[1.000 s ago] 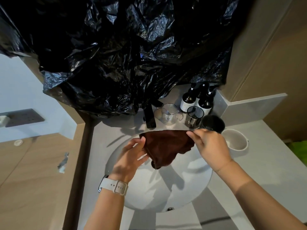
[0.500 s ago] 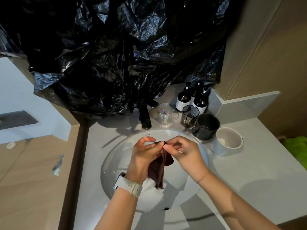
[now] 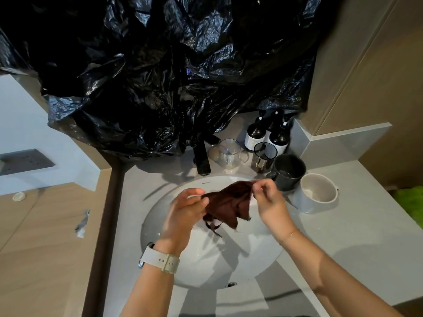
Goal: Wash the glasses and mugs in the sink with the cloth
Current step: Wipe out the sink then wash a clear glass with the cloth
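Fingers of the left hand (image 3: 183,209) and right hand (image 3: 269,197) each pinch one end of the dark brown cloth (image 3: 229,205). Cloth hangs above the white oval sink basin (image 3: 160,236), long axis left-right, loose corners pointing down. Clear glass mug (image 3: 229,153), smoked glass (image 3: 263,157), dark grey mug (image 3: 289,170) and pale grey mug (image 3: 317,193) line the far-right rim, near the right hand.

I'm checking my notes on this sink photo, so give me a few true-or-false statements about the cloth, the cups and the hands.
1. Both hands hold the brown cloth above the sink. True.
2. The clear glass mug lies in the sink. False: it stands on the counter beside the tap.
3. The left hand wears a watch at the wrist. True.
4. The right hand grips the dark mug. False: it pinches the cloth.
5. The white mug stands right of the dark mug. True.
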`<state>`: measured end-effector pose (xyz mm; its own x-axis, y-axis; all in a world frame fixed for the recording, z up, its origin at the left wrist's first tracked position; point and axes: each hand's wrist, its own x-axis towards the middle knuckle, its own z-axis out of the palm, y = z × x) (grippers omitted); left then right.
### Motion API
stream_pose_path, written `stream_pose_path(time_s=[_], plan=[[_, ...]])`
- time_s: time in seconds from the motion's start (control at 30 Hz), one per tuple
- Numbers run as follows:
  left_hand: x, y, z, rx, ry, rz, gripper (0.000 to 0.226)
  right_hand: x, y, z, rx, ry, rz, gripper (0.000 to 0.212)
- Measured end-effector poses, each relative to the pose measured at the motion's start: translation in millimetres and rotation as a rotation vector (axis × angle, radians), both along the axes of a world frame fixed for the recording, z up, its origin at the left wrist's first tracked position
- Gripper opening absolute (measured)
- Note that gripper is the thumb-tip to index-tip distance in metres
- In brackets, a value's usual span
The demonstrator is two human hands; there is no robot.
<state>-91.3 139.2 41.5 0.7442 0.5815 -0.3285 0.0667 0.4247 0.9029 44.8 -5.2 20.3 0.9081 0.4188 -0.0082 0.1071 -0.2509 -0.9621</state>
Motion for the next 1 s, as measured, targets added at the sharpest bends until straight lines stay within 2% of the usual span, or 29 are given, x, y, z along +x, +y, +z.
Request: stream_pose_path(time_s=[0.03,0.1,0.2,0.3,0.37,0.43,0.5,0.53,0.63,0.67,0.7,0.73,0.77,0.8,0.87,0.9,0.93,1.0], plan=[[-1.5,3.8,2.8,-0.063,-0.051,0.013,0.02,4.7,-3.1,2.2,0.078,0.154,-0.057,0.014],[-1.8,9.8,10.0,-0.138,-0.141,0.038,0.015,14.2,-7.6,5.5,0.247,0.58,-0.136,0.02],[5.4,19.6,14.8,-0.147,-0.153,0.134,0.016,25.4,-17.8,7.2,0.391,1.19,-0.207,0.03],[13.2,28.4,17.1,-0.215,-0.168,0.172,0.019,24.4,-32.0,10.5,0.462,1.492,-0.2,0.04],[20.4,30.7,15.8,-0.142,-0.169,0.089,0.022,16.2,-40.4,17.5,0.518,1.541,-0.147,0.027],[29.7,27.2,12.0,-0.047,-0.173,0.071,0.03,10.8,-46.6,17.3,0.568,1.512,-0.127,0.032],[35.8,20.4,2.1,-0.011,-0.179,0.061,0.034,16.4,-52.7,7.8,0.688,1.514,-0.102,0.06],[37.5,15.9,-4.7,-0.007,-0.172,0.034,0.033,16.6,-54.6,7.8,0.746,1.514,-0.026,0.066],[42.9,4.5,-30.2,-0.057,-0.066,-0.008,0.028,20.1,-56.2,17.2,0.854,1.497,0.157,0.071],[46.0,0.4,-37.1,-0.065,-0.018,-0.022,0.027,21.3,-52.1,22.5,0.784,1.452,0.181,0.071],[49.7,-4.5,-44.0,-0.06,0.021,-0.05,0.026,23.7,-47.7,23.8,0.678,1.355,0.181,0.064],[54.6,-8.9,-49.4,-0.051,0.051,-0.087,0.025,27.6,-43.2,22.4,0.509,1.191,0.14,0.048],[60.0,-12.7,-54.7,-0.034,0.088,-0.126,0.023,32.1,-40.3,20.4,0.281,0.969,0.08,0.027],[66.7,-15.7,-59.3,-0.006,0.14,-0.166,0.022,36.1,-37.7,21.4,0.024,0.724,0.067,0.015],[83.1,-16.7,-68.9,0.109,0.316,-0.227,0.021,51.0,-34.0,23.4,-0.392,0.314,0.155,0.023],[91.6,-15.4,-72.7,0.183,0.413,-0.244,0.026,58.9,-30.1,28.2,-0.535,0.186,0.217,0.028],[101.0,-12.2,-75.9,0.243,0.472,-0.239,0.034,66.9,-24.7,33.2,-0.671,0.104,0.276,0.031],[117.9,-4.2,-83.6,0.316,0.426,-0.151,0.051,80.7,-12.3,41.7,-0.872,0.081,0.361,0.037]])
